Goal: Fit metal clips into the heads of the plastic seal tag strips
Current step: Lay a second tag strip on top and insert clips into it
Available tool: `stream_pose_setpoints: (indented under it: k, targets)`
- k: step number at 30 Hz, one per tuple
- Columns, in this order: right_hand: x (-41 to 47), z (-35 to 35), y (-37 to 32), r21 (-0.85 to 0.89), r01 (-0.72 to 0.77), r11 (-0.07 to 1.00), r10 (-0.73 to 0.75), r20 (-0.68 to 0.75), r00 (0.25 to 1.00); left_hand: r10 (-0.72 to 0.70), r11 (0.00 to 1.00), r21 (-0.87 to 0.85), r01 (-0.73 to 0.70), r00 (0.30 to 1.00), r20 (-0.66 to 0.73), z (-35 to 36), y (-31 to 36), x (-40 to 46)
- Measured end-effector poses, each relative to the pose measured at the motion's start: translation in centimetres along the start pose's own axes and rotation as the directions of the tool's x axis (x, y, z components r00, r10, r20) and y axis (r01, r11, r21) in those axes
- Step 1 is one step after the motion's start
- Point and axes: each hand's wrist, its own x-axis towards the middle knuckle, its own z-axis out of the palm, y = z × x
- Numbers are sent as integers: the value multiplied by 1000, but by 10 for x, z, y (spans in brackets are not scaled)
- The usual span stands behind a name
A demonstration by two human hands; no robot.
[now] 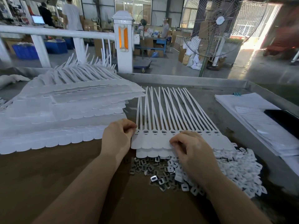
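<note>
A joined sheet of white seal tag strips [163, 125] lies flat in front of me, tails fanning away. Several of its heads show dark metal clips seated in their slots. My left hand [117, 136] pinches the sheet's left end at the first head. My right hand [190, 146] rests curled on the sheet's near edge, fingertips touching the tags; whether it holds a clip is hidden. Loose metal clips [153, 168] lie in a heap just below the sheet. A pile of small white plastic caps [234, 168] spreads to their right.
A tall stack of white strip sheets [64, 113] fills the left of the table. Papers [258, 120] and a dark phone [284, 120] lie at the right edge. A raised metal rim [194, 80] bounds the table's far side. A standing fan [215, 26] is beyond.
</note>
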Motion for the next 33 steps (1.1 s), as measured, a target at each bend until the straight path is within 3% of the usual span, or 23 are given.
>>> stream_pose_setpoints:
  k: [14, 21, 33]
  targets:
    - [-1, 0, -1, -1, -10, 1000, 10, 6, 1000, 105, 980, 169, -105, 994, 8, 3, 0, -3]
    - [-1, -1, -1, 7, -14, 1000, 14, 13, 1000, 117, 959, 250, -136, 989, 90, 0, 0, -5]
    - [0, 0, -2, 7, -15, 1000, 15, 6, 1000, 283, 800, 497, -335, 942, 179, -1, 7, -17]
